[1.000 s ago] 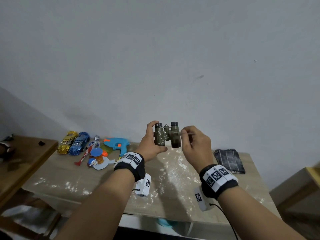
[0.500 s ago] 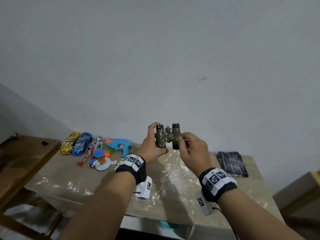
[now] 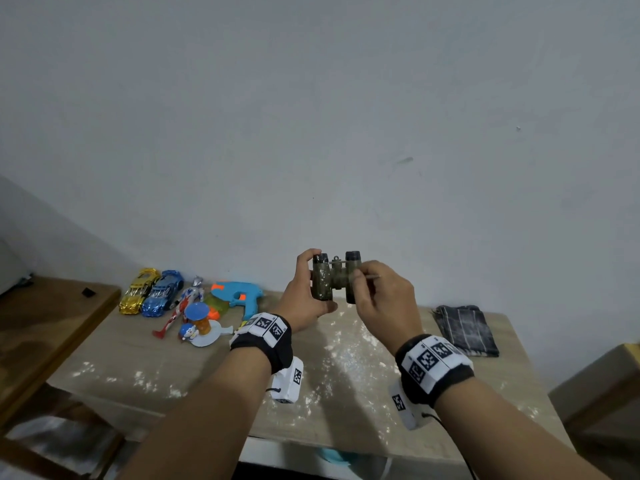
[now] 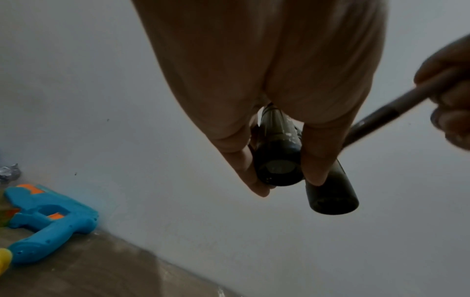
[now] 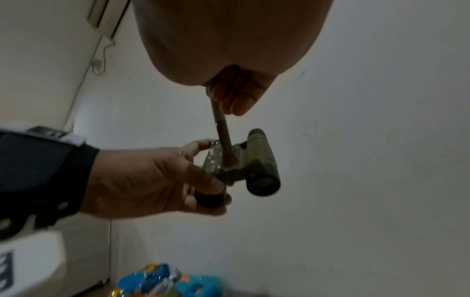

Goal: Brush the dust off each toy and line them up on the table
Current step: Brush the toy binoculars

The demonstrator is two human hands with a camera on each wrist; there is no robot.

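Olive toy binoculars (image 3: 334, 278) speckled with white dust are held up in the air above the table (image 3: 346, 393). My left hand (image 3: 304, 292) grips their left barrel (image 4: 278, 156), thumb on one side and fingers on the other. My right hand (image 3: 381, 299) pinches a thin brush (image 5: 222, 132) whose tip rests on the bridge between the two barrels (image 5: 229, 166). At the table's back left lie a gold car (image 3: 138, 289), a blue car (image 3: 162, 294), a hero figure (image 3: 183, 303), a blue water gun (image 3: 239, 296) and a small cat-figure toy (image 3: 197, 327).
A folded dark striped cloth (image 3: 465, 329) lies at the table's back right. White dust patches (image 3: 346, 355) cover the tabletop. A brown wooden side table (image 3: 45, 323) stands to the left and another wooden piece (image 3: 602, 393) to the right. The wall is close behind.
The right hand has moved left across the binoculars with the brush, from the right barrel toward the bridge. The left hand holds the toy in about the same spot.
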